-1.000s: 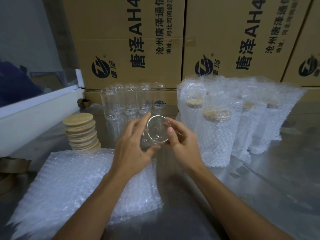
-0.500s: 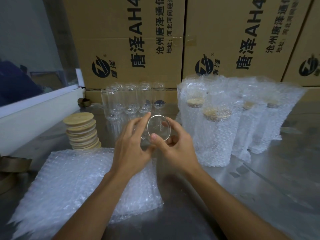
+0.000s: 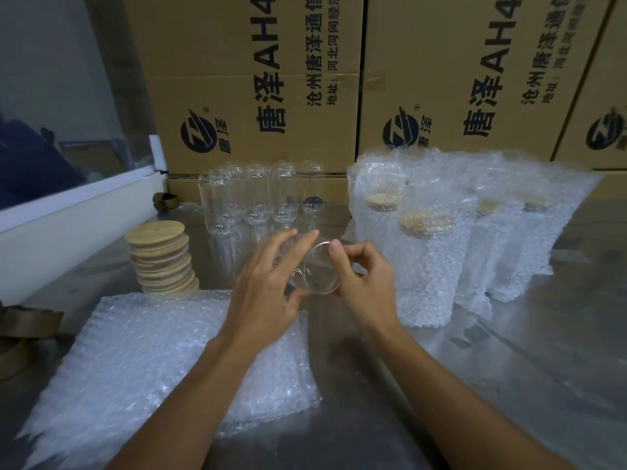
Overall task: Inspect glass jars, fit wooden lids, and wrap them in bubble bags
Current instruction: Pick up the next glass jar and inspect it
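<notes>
Both hands hold one clear glass jar [image 3: 319, 271] above the steel table, its round end turned toward me. My left hand [image 3: 268, 286] wraps the jar's left side with the fingers stretched along the glass. My right hand [image 3: 363, 283] pinches the rim from the right, thumb on top. Behind them stand several bare glass jars [image 3: 258, 195] in a cluster. A stack of wooden lids [image 3: 161, 259] sits to the left. A pile of flat bubble bags [image 3: 163, 364] lies under my left forearm.
Several jars with lids, wrapped in bubble bags [image 3: 441, 239], stand at the right. Large cardboard boxes [image 3: 258, 83] form a wall at the back. A white ledge [image 3: 68, 228] borders the left side, with tape rolls [image 3: 20, 337] at the near left.
The jar has been turned and tilted in my hands. My right thumb has moved up onto the rim, and both hands have shifted slightly toward me.
</notes>
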The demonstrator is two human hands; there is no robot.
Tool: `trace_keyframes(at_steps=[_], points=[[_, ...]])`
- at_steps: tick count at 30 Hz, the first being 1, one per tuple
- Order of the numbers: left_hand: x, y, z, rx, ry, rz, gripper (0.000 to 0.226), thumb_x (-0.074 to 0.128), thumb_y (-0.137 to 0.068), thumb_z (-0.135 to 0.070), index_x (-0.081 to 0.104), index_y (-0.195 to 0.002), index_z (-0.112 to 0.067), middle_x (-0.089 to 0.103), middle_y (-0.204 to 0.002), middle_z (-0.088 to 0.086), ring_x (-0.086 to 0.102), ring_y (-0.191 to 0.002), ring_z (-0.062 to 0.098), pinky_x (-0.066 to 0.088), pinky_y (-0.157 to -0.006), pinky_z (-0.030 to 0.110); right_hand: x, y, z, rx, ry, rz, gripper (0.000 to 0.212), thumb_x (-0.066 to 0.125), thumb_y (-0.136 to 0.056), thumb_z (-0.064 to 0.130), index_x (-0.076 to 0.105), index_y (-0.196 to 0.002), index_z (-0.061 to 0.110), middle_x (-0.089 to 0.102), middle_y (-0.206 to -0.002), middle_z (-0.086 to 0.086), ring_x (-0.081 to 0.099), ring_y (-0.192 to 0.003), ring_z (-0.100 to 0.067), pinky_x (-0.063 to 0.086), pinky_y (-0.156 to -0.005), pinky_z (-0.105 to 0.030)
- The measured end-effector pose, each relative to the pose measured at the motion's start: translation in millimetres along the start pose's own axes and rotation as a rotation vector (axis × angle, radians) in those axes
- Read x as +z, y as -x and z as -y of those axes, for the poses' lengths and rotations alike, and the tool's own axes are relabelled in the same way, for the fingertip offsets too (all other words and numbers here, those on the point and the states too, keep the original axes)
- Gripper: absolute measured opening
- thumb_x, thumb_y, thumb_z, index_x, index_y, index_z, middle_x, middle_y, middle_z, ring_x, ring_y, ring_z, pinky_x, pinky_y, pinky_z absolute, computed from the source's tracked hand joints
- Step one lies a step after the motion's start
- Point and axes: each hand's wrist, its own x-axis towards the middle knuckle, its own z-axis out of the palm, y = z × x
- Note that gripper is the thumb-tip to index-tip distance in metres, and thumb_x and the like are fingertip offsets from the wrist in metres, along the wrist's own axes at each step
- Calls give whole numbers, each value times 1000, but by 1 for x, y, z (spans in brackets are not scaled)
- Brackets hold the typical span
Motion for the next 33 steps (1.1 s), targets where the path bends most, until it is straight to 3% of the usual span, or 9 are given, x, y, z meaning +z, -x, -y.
trace_keyframes(at_steps=[3, 8, 11, 14, 21, 27, 29, 31, 33], points=[[0, 0, 1, 12, -20, -3, 97, 87, -66, -2, 44, -149, -28, 50, -142, 5, 50, -128, 25, 48, -99, 43, 1, 4, 2, 12, 43, 17, 51, 82, -74, 57, 64, -96, 15, 70, -97, 5, 66, -91, -5, 54, -85, -33], [0, 1, 5, -41, 35, -59, 89, 84, -71, -11, 44, -149, -30, 49, -140, 0, 50, -125, 21, 45, -94, 36, 2, 6, 3, -6, -4, 156, 62, 91, -63, 41, 61, -114, 21, 68, -106, 12, 53, -62, 1, 49, -62, -17], [-1, 1, 6, -66, 44, -83, 90, 84, -71, -12, 43, -149, -30, 49, -139, -2, 51, -125, 21, 51, -95, 44, 4, 4, 3, -16, -47, 170, 49, 88, -76, 17, 64, -119, 15, 70, -106, 12, 53, -60, -3, 52, -60, -21], [-1, 1, 5, -79, 33, -80, 96, 90, -67, -16, 43, -149, -30, 50, -137, -1, 53, -123, 22, 51, -95, 45, 3, 0, 2, -45, -66, 147, 26, 70, -93, 2, 68, -117, 11, 73, -106, 2, 65, -74, -11, 57, -63, -26], [-1, 1, 2, -45, 33, -18, 97, 90, -68, -22, 40, -150, -32, 50, -138, -1, 51, -122, 20, 49, -95, 39, -2, -3, -4, -46, -106, 45, 13, 61, -101, 12, 70, -92, 9, 71, -78, 6, 64, -62, -2, 50, -52, -18], [-3, 1, 6, -105, 47, -89, 98, 90, -68, -26, 38, -151, -35, 49, -136, -5, 52, -119, 18, 49, -90, 36, 5, 0, -4, -139, -34, 156, 28, 52, -104, 12, 66, -117, 33, 73, -113, 9, 69, -101, -5, 53, -82, -28], [-5, -1, 6, -129, 77, -137, 98, 89, -70, -28, 35, -151, -38, 49, -137, -7, 51, -120, 14, 46, -90, 31, 7, 3, -4, -189, 7, 226, 33, 49, -103, 27, 58, -131, 43, 66, -130, 15, 61, -120, -1, 51, -98, -30], [-8, -2, 4, -136, 123, -184, 96, 88, -71, -30, 34, -150, -36, 50, -139, -6, 50, -124, 12, 45, -93, 31, 9, 6, -4, -175, 13, 305, 41, 44, -103, 48, 47, -144, 50, 54, -147, 15, 49, -137, -3, 43, -114, -42], [-10, -4, 2, -144, 167, -213, 94, 87, -72, -34, 35, -150, -33, 51, -139, -5, 51, -125, 13, 49, -97, 35, 10, 7, -2, -147, 27, 365, 53, 38, -97, 70, 33, -148, 57, 42, -157, 17, 39, -145, -2, 36, -119, -47]])
